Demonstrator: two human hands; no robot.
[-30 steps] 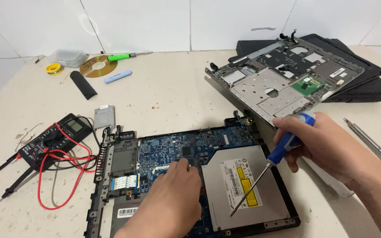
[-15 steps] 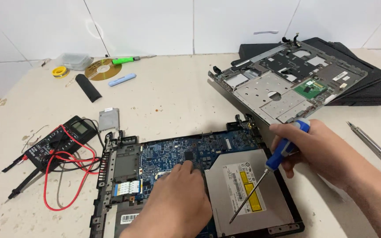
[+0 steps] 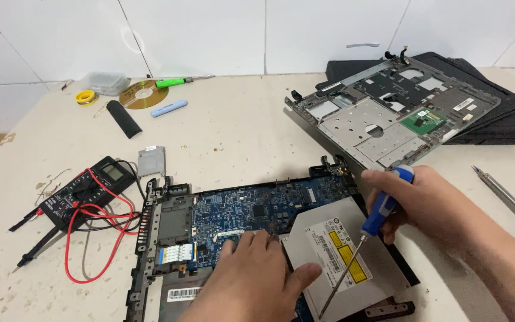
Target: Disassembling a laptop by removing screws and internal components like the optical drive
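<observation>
The right hand (image 3: 442, 206) is curled around the blue handle of a slim steel-shafted screwdriver (image 3: 362, 241). The tool's long axis slants down and to the left from the fist, and its tip rests near the front edge of the flat grey metal optical drive (image 3: 329, 253). The left hand (image 3: 251, 280) lies palm down with fingers spread, pressing on the blue circuit board of the opened black laptop base (image 3: 168, 238), its thumb touching the drive's left edge. The drive thus sits between the two hands, just right of the left one and below-left of the right, with the left hand nearer.

Out across the pale tabletop (image 3: 239, 131) lie one grey laptop top frame (image 3: 388, 116), one black multimeter with red leads (image 3: 84, 188), one second screwdriver (image 3: 511, 200), one disc (image 3: 144, 94) and one small metal plate (image 3: 151, 161).
</observation>
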